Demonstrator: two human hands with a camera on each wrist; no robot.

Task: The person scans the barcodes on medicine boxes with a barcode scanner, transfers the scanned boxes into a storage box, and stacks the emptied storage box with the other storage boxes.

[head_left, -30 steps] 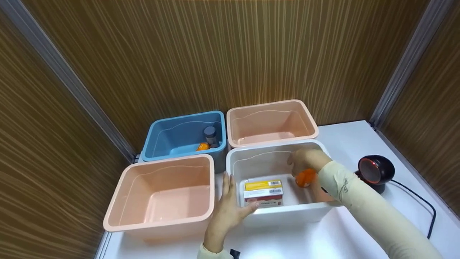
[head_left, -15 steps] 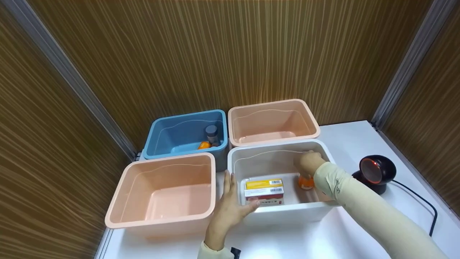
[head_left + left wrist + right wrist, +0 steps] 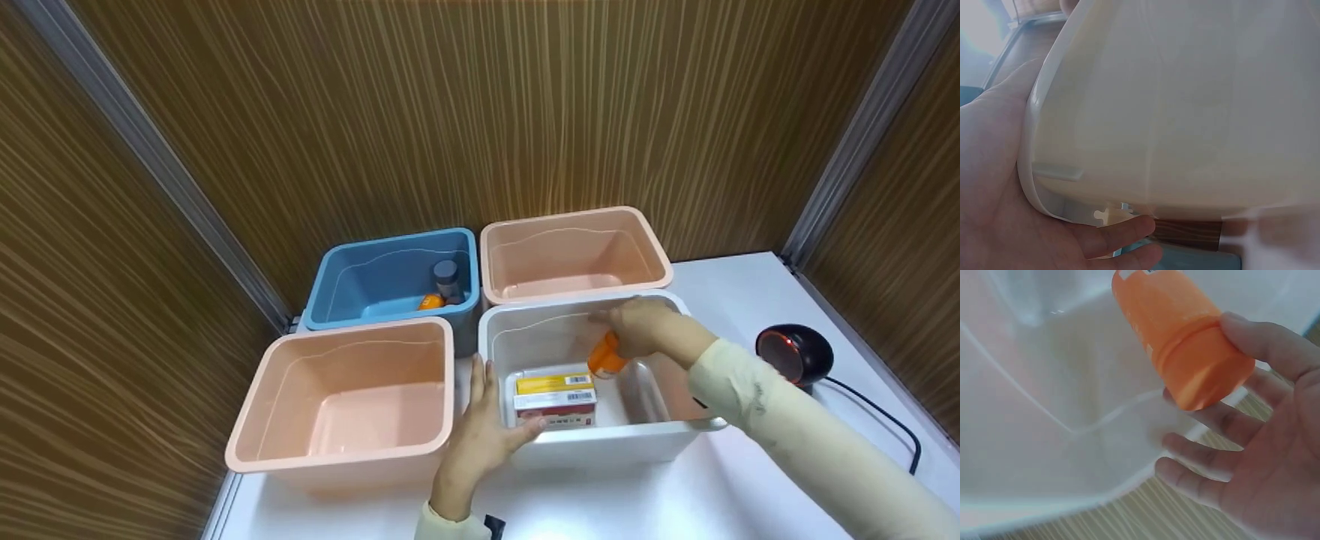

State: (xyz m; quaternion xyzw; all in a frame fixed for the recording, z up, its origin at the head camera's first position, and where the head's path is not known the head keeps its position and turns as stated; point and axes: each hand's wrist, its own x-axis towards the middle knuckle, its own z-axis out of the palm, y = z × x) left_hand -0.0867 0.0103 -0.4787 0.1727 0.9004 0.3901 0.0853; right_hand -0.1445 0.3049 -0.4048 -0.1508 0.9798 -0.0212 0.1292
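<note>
An orange bottle (image 3: pixel 607 355), with an orange cap and a partly visible label, tilts above the floor of the white bin (image 3: pixel 600 435). My right hand (image 3: pixel 652 330) pinches its cap end between thumb and index finger; the right wrist view shows the other fingers spread apart. At the bin's near left corner rests my left hand (image 3: pixel 480 435), its fingers extended along the outside and the thumb at the front rim. Inside the bin, a yellow box (image 3: pixel 553 383) and a white-and-red box (image 3: pixel 555 409) lie side by side.
Left of the white bin stands a peach bin (image 3: pixel 337 456). Behind are a blue bin (image 3: pixel 360 277), holding an orange bottle (image 3: pixel 431 301) and a dark-capped jar (image 3: pixel 446 277), and another peach bin (image 3: pixel 574 255). A black scanner-like device (image 3: pixel 806 352) with a cable stands at right.
Gripped by my right hand, the orange bottle has risen off the bin's floor and shifted left, now tilted. My left hand stays at the bin's corner.
</note>
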